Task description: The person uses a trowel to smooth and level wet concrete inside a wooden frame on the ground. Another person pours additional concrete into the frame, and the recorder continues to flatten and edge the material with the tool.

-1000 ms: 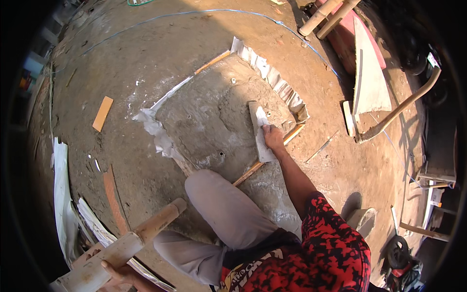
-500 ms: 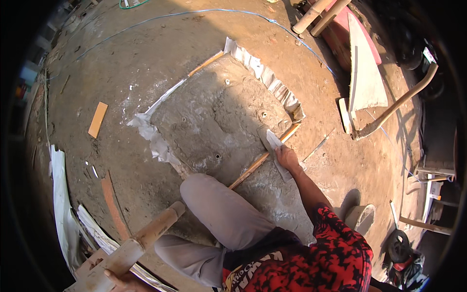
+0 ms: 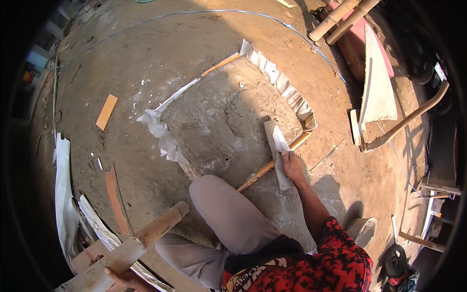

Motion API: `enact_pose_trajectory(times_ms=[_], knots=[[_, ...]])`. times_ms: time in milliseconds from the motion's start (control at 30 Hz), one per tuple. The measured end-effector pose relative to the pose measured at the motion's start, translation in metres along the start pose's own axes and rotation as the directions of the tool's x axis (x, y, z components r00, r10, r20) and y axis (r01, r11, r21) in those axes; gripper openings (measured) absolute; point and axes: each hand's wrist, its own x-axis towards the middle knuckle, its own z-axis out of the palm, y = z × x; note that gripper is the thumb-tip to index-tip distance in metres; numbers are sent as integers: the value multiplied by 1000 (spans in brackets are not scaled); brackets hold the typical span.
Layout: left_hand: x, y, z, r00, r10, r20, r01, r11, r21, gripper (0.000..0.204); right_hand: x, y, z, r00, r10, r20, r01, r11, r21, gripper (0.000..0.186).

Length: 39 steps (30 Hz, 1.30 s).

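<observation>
Wet grey concrete (image 3: 214, 121) fills a square form of thin wooden strips, with several small pipe ends standing in it. Crumpled pale sheeting (image 3: 284, 82) sticks up along its edges. My right hand (image 3: 293, 167) is closed on a flat, cement-smeared board (image 3: 273, 141). The board lies over the right-hand wooden strip (image 3: 258, 174), its far end above the concrete. At the lower left, my left hand (image 3: 118, 279) grips a thick bamboo pole (image 3: 121, 255), thumb and fingers on opposite sides. My bent knee (image 3: 214, 194) is close to the form's near corner.
A small wooden block (image 3: 107, 112) lies on the dirt at left, with white sheeting strips (image 3: 63, 185) and a reddish strip (image 3: 116, 199) nearer. At right are a pale triangular board (image 3: 379, 82), a hoe with a curved handle (image 3: 413, 129) and a thin stick (image 3: 328, 154). Blue cord (image 3: 214, 10) crosses behind.
The board in my right hand has turned more lengthwise, and its broad face now shows. My left hand stays on the bamboo pole. The whole view has shifted slightly.
</observation>
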Motion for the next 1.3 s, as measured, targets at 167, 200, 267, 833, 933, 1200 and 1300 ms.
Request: enact_pose_trajectory(times_ms=[167,200,267,833,933,1200,1300], knots=[[0,-10,-7,999,-35,-9,35,999,-18,76,118,-5,79,976,213,32,-214,934,286,49],[4,-9,-10,999,-35,-17,35,999,-19,76,146,-7,99,981,196,-12,-184,940,288,51],[7,-10,-13,999,-37,-27,36,999,-17,77,188,-24,110,972,204,-118,-186,971,149,56],[3,-18,-21,991,-132,-13,131,989,-71,75,163,22,140,997,54,-56,-38,969,245,47],[19,-20,-53,980,-200,-15,198,974,-110,74,128,-52,129,930,237,281,-368,608,704,36],[12,-25,-44,977,-212,4,211,975,-67,71,94,-86,159,913,40,407,-286,773,566,42],[20,-35,-65,961,-276,12,275,952,-134,71,93,-93,168,942,-37,335,-147,849,507,42]])
